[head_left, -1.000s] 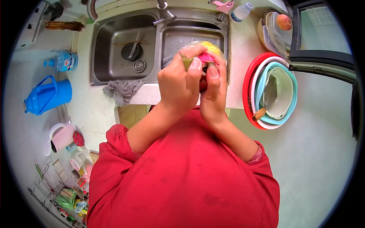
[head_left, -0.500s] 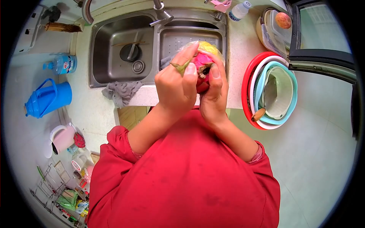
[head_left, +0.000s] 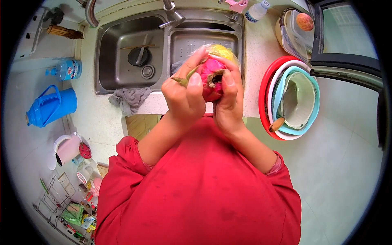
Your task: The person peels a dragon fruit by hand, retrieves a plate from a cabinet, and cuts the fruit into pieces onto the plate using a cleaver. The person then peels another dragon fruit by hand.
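A pink dragon fruit point(head_left: 210, 94) is held between my two hands at chest height, in front of the right sink basin. Its dark, hollow brown end faces up toward me. My left hand point(head_left: 179, 98) closes round the fruit's left side, with a green scale point(head_left: 181, 81) sticking out by the thumb. On the other side, my right hand point(head_left: 228, 108) grips the fruit, its thumb beside the dark end. Just beyond the fingers shows something yellow point(head_left: 222, 50) in clear plastic; what it is I cannot make out.
Ahead lies a steel double sink point(head_left: 168, 49), with a black round item point(head_left: 138, 57) in the left basin. A grey cloth point(head_left: 130, 99) hangs at the counter edge. Stacked basins point(head_left: 263, 96) stand at right, under an open window frame point(head_left: 347, 70). A blue thermos point(head_left: 61, 106) stands left.
My left hand has shifted slightly left and turned, pulling a little away from the dark end. More of the fruit's pink skin shows between my hands.
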`<state>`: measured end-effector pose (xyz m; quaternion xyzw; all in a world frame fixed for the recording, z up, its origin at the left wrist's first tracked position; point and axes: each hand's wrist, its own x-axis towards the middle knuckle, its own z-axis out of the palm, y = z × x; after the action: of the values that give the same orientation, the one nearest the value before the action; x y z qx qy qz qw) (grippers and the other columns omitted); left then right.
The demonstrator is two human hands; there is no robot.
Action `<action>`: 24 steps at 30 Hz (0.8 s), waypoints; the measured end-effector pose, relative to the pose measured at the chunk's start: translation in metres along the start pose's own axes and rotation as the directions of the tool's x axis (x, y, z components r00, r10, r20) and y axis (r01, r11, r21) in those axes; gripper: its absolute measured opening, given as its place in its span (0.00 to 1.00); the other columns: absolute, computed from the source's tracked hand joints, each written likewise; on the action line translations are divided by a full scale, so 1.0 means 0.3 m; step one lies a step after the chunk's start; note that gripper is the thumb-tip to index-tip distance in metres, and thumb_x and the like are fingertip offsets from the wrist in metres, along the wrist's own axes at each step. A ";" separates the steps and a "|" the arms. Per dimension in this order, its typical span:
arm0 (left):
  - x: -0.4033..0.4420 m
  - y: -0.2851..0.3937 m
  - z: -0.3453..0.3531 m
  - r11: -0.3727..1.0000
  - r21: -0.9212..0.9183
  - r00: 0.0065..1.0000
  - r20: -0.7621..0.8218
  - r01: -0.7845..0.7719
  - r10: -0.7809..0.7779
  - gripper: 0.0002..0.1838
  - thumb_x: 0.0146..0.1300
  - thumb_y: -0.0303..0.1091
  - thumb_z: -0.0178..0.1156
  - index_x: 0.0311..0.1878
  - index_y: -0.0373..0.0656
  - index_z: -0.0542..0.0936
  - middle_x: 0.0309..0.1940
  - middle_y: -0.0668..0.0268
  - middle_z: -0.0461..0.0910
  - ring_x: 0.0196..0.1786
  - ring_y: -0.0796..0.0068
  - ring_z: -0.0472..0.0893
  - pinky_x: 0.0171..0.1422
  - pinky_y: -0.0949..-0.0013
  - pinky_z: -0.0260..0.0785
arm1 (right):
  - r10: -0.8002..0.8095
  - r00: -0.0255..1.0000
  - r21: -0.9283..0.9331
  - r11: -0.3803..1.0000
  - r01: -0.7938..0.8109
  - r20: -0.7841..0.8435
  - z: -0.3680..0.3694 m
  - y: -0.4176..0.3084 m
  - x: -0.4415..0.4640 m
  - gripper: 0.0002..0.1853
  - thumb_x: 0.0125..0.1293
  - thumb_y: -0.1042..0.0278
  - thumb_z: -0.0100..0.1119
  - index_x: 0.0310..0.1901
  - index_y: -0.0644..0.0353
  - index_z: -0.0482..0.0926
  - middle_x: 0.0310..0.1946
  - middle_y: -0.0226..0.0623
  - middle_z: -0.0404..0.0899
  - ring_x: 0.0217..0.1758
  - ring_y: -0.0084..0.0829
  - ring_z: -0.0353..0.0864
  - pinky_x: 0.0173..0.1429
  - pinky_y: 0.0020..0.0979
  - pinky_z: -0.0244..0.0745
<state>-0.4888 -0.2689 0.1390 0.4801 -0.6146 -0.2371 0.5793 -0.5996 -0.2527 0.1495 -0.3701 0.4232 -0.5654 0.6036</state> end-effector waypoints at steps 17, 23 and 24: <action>0.008 0.009 -0.062 0.809 -0.438 0.882 0.429 0.393 -0.196 0.54 0.48 0.44 0.83 0.74 0.44 0.61 0.68 0.59 0.70 0.69 0.65 0.73 0.74 0.59 0.67 | 0.140 0.986 -0.012 0.990 -0.140 0.088 -0.038 -0.056 0.008 0.28 0.81 0.46 0.34 0.72 0.55 0.60 0.69 0.40 0.65 0.74 0.34 0.66 0.75 0.36 0.64; 0.006 0.012 -0.084 0.933 -0.247 0.937 0.297 0.262 -0.184 0.48 0.39 0.32 0.86 0.66 0.46 0.71 0.57 0.59 0.79 0.58 0.65 0.82 0.63 0.64 0.77 | -0.022 0.995 -0.428 0.902 0.060 0.092 -0.102 -0.107 0.028 0.22 0.77 0.55 0.45 0.61 0.65 0.68 0.57 0.42 0.69 0.62 0.29 0.68 0.69 0.33 0.63; 0.014 0.010 -0.093 0.964 -0.185 0.950 0.280 0.193 -0.136 0.47 0.38 0.32 0.86 0.65 0.45 0.72 0.57 0.58 0.79 0.57 0.62 0.82 0.61 0.63 0.77 | 0.075 0.993 -0.424 0.905 -0.028 0.095 -0.116 -0.146 0.028 0.20 0.76 0.55 0.47 0.55 0.65 0.70 0.47 0.38 0.71 0.52 0.26 0.70 0.58 0.30 0.66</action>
<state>-0.4629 -0.2638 0.1497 0.4299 -0.6157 -0.4104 0.5174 -0.6482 -0.2639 0.1763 -0.5106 0.5115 -0.4236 0.5461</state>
